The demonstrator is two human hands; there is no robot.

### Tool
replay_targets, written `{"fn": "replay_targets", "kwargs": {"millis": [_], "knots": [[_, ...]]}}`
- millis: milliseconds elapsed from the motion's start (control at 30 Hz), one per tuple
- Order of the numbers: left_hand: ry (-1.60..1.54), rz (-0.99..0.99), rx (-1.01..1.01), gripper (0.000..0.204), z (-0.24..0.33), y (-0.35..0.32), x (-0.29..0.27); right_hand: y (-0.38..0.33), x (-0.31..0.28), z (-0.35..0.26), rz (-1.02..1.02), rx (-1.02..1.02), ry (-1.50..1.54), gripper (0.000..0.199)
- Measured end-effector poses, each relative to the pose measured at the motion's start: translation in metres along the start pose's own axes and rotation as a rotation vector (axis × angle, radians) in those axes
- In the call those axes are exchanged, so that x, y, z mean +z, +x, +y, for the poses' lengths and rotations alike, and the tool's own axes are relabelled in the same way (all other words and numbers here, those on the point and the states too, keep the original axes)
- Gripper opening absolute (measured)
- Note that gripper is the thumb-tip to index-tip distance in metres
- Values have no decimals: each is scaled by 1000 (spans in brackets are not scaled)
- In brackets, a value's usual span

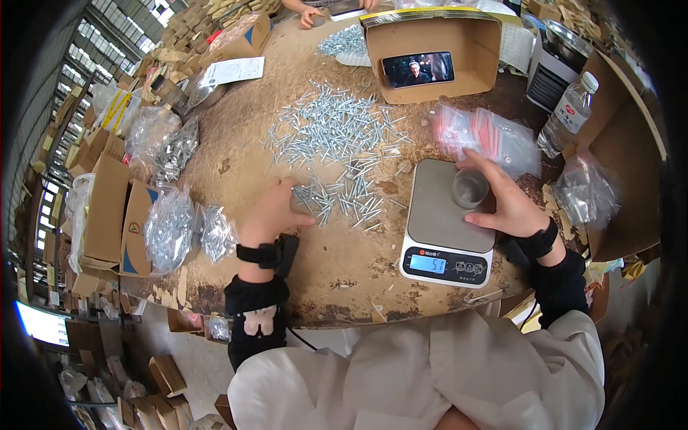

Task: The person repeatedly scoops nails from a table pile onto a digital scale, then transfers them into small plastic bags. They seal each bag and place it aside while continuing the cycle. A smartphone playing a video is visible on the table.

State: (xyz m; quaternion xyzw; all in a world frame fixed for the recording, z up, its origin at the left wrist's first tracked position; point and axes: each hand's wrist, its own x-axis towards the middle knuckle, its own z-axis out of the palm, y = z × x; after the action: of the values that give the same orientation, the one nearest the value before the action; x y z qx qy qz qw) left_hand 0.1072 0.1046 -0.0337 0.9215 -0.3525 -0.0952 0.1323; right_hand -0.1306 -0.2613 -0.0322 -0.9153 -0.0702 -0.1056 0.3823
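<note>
A small round metal cup stands on the grey plate of a white digital scale with a lit blue display. My right hand curves around the cup's right side, thumb on the near side and fingers on the far side. My left hand is at the left edge of a small heap of silver screws, thumb and fingers apart. Nothing shows in its grasp, though it is slightly blurred. Beyond that heap spreads a larger pile of screws on the worn wooden table.
Small plastic zip bags lie beyond the scale. A cardboard box holds a phone playing video. A clear bottle stands at right. Bags of hardware and cardboard boxes line the left. Another person's hand is across the table.
</note>
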Motion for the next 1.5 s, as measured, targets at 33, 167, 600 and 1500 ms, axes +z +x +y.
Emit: {"fn": "replay_targets", "kwargs": {"millis": [33, 167, 600, 1500], "knots": [[-68, 0, 41, 64, 3, 6, 2, 0, 0, 0, -3, -36, -14, 93], [-264, 21, 203, 53, 10, 20, 20, 6, 1, -12, 9, 32, 274, 89], [-112, 213, 309, 28, 40, 14, 30, 148, 76, -36, -490, -124, -399, 63], [-849, 722, 499, 12, 82, 5, 16, 97, 48, -46, -232, -114, 613, 58]]}}
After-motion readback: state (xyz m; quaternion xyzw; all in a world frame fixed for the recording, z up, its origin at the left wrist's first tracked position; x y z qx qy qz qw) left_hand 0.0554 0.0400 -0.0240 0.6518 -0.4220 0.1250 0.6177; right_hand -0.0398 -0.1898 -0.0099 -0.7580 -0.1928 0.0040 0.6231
